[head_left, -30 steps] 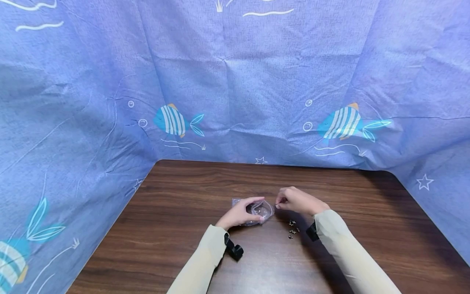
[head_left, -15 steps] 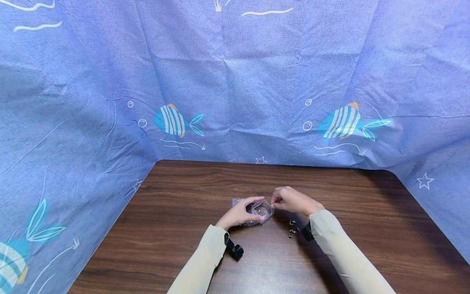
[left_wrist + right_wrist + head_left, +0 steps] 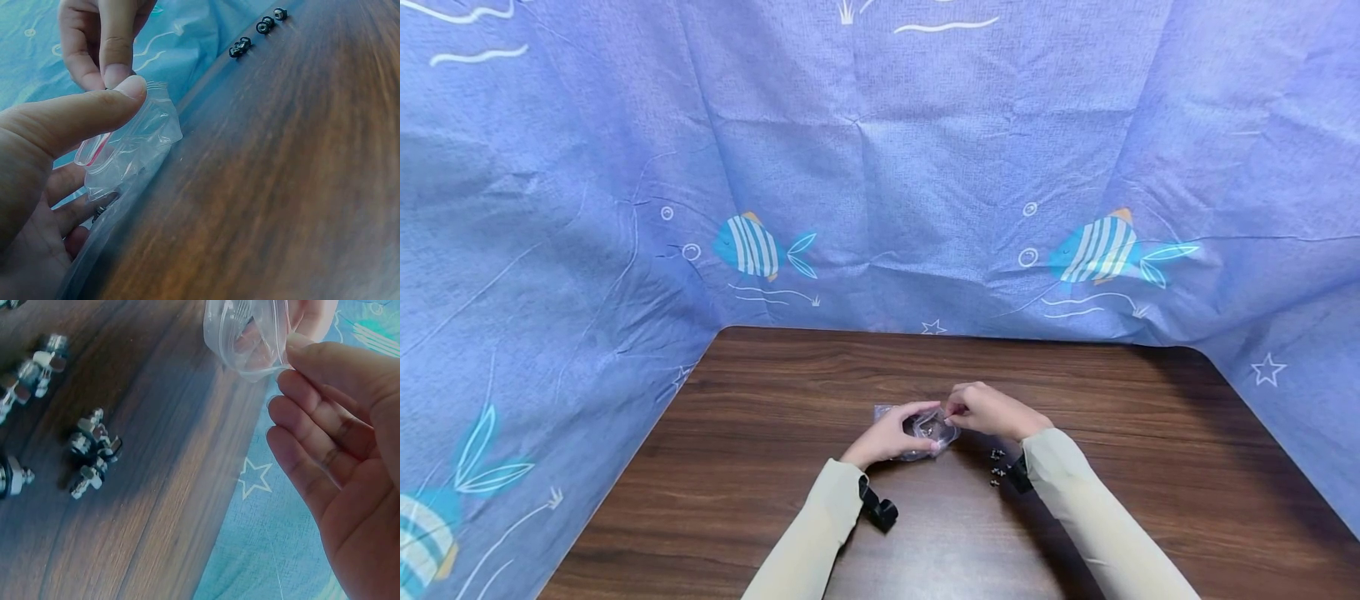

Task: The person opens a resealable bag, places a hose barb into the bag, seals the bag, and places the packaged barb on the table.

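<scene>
My left hand (image 3: 887, 435) grips a clear plastic zip bag (image 3: 942, 433), thumb and fingers curled round its spread mouth. In the left wrist view the bag (image 3: 134, 144) shows a red line along its seal, and a few small dark metal pieces lie inside near the fingers. At the mouth is my right hand (image 3: 988, 410), its thumb and forefinger pinched together on a small metal fitting, mostly hidden by the fingertips. The right wrist view shows the right hand (image 3: 350, 444) with its thumb tip beside the bag's rim (image 3: 253, 375).
Several small metal fittings (image 3: 94, 450) with hex nuts lie loose on the dark wooden table (image 3: 775, 500), below the right hand. A blue fish-print cloth (image 3: 925, 167) hangs behind the table and along its sides. Black camera mounts (image 3: 877, 510) sit on both wrists.
My right hand has moved left, from beside the bag to over its mouth, with the small fitting between its fingertips. The left hand and bag have stayed in place.
</scene>
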The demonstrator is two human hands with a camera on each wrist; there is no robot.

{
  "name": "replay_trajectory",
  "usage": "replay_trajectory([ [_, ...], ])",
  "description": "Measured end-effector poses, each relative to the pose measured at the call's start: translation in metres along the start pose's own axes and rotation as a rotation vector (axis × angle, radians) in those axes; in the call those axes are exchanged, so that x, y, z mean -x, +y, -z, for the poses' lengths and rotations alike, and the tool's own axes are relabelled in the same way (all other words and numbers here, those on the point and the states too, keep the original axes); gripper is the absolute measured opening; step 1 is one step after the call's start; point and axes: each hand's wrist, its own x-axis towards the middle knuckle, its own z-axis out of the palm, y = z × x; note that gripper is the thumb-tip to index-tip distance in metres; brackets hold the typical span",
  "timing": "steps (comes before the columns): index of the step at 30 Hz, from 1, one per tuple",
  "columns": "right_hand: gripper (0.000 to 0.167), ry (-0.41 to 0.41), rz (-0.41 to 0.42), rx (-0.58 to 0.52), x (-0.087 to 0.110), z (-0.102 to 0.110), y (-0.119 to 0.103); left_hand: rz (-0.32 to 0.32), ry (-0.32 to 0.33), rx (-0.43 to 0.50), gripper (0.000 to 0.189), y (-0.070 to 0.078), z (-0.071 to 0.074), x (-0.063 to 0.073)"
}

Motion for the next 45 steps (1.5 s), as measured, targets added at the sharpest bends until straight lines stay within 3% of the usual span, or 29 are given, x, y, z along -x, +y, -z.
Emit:
replay_trajectory([
  [16,0.004,0.002,0.032,0.000,0.001,0.001,0.000,0.007,-0.001,0.024,0.066,0.000,0.000,0.001],
  [37,0.007,-0.097,-0.166,-0.095,0.029,0.010,0.012,-0.031,0.011,0.027,0.068,-0.001,0.000,0.001],
  [45,0.009,-0.116,-0.201,-0.127,0.042,0.012,0.021,-0.034,0.012,0.035,0.067,0.000,-0.001,0.001],
])
